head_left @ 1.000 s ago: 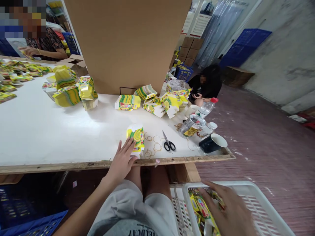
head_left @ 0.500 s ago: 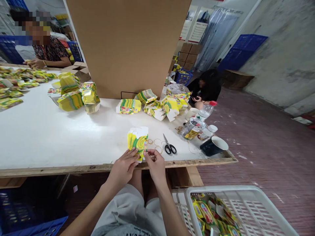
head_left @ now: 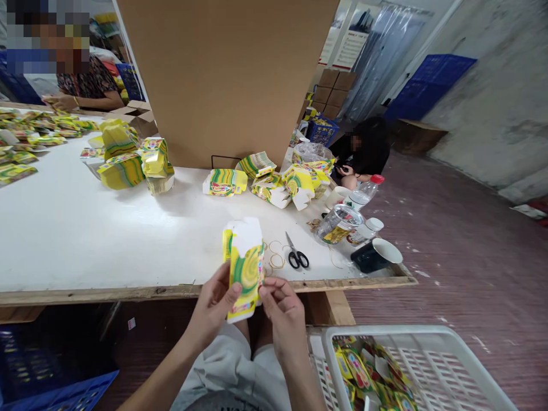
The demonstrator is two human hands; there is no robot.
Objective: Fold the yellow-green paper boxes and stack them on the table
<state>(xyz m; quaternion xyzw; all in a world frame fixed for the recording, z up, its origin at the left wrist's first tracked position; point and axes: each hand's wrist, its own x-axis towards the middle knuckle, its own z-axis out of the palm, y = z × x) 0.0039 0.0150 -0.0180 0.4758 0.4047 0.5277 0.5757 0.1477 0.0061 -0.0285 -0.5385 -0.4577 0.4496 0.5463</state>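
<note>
I hold a small stack of flat yellow-and-green printed cartons (head_left: 244, 267) upright, just above the near edge of the white table (head_left: 85, 228). My left hand (head_left: 212, 308) grips the stack's left side with the thumb on its front. On the right side, my right hand (head_left: 282, 314) pinches its lower edge. Several rubber bands (head_left: 276, 260) and black-handled scissors (head_left: 296, 255) lie on the table right behind the stack.
More carton stacks (head_left: 274, 182) lie at the back, before a tall cardboard sheet (head_left: 222, 80). A jar (head_left: 338, 224), bottles and a dark cup (head_left: 377, 254) sit at the table's right end. A white basket (head_left: 411, 365) with packets stands at my right. Two other people sit further off.
My right hand left the basket and joined the left on the carton stack. Both hands then lifted the stack off the table and stood it upright, closer to me.
</note>
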